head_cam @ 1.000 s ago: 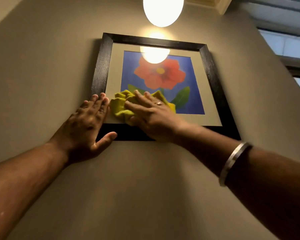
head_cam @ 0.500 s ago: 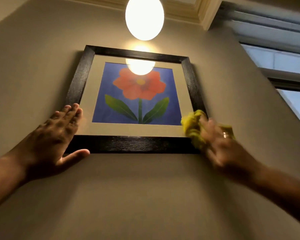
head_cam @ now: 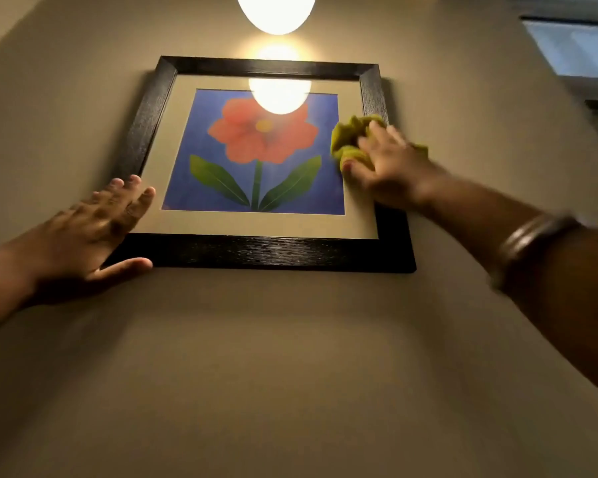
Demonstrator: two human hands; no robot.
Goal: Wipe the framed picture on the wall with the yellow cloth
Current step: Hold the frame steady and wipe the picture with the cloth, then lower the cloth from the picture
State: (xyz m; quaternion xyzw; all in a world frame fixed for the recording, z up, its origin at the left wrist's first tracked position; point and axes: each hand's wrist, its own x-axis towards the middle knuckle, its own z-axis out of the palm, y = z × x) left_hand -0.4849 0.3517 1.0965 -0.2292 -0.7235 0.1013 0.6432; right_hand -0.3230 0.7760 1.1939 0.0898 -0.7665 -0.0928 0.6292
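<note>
The framed picture (head_cam: 259, 251) hangs on a beige wall: a black wooden frame, a cream mat and a red flower with green leaves on blue. My left hand (head_cam: 94, 229) lies flat over the frame's lower left corner, fingers spread on the mat and thumb under the bottom rail. My right hand (head_cam: 384, 167) presses the crumpled yellow cloth (head_cam: 351, 136) against the right side of the frame, about halfway up. The cloth covers part of the mat and the right rail. My right hand is blurred by motion.
A glowing round lamp (head_cam: 276, 10) hangs just above the picture, and its reflection (head_cam: 279, 96) glares on the glass. A window (head_cam: 580, 50) sits at the upper right. A metal bangle (head_cam: 529, 243) circles my right forearm. Bare wall spreads below the frame.
My right hand swept the cloth from the lower left of the glass across to the lower right corner, then up the right side. My left hand stayed on the lower left corner.
</note>
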